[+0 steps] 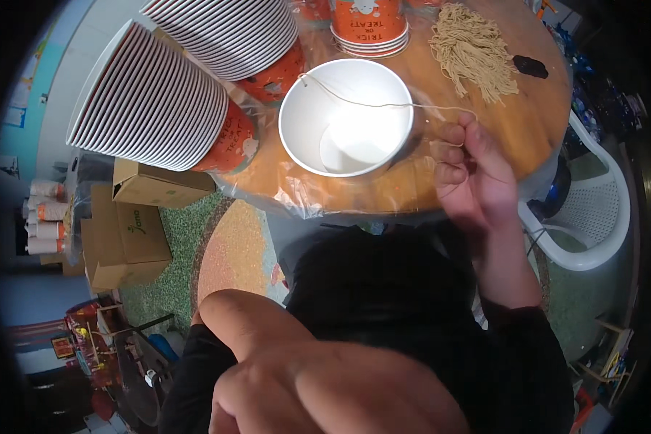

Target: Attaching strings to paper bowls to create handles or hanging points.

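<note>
Lining the far left, pale paper cups (47, 230) sit in stacks, with cardboard boxes (134, 235) near the table's left side. Two tall nested stacks of orange, white-rimmed paper buckets (152, 108) occupy the left of the round wooden table (539, 134). The left hand (358, 387) looms close to the lens in front of the dark clothing; its fingers are out of sight, so I cannot tell whether they grip anything. Right of the stacks, the white-lined bucket (329, 126) stands open on the table, a tan string (372, 105) running from its left rim across the mouth. The right hand (477, 163) pinches the string's free end between thumb and forefinger, remaining fingers curled. Beyond lie a hank of similar string (474, 50) and a small black object (530, 66); farther right is a white plastic chair (593, 206).

The step appears to be fitting string to the bucket. The next move seems to call for keeping that pinch while guiding the end toward the near-right rim.
</note>
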A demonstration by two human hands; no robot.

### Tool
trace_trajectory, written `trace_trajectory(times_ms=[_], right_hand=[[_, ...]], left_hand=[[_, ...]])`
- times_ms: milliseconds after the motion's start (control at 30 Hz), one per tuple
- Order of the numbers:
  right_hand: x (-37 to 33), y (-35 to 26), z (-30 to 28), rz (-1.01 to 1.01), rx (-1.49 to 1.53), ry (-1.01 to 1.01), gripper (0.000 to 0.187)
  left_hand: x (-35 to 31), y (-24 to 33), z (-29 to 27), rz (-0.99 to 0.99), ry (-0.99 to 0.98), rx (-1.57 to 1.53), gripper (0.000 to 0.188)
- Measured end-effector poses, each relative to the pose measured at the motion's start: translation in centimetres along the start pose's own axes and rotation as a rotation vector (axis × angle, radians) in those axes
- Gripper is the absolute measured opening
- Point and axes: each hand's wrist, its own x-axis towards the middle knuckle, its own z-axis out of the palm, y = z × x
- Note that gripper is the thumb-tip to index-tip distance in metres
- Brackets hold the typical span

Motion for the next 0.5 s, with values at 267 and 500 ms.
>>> trace_trajectory(times_ms=[267, 500], right_hand=[[-1.8, 1.9, 2.2, 0.065, 0.102, -0.088, 0.022], [-2.1, 3.2, 2.8, 0.071, 0.115, -0.158, 0.024]], left_hand=[[3.7, 2.1, -12.4, -0.083, -0.564, 1.372, 0.051], [3.5, -0.4, -14.0, -0.078, -0.533, 1.509, 0.039]])
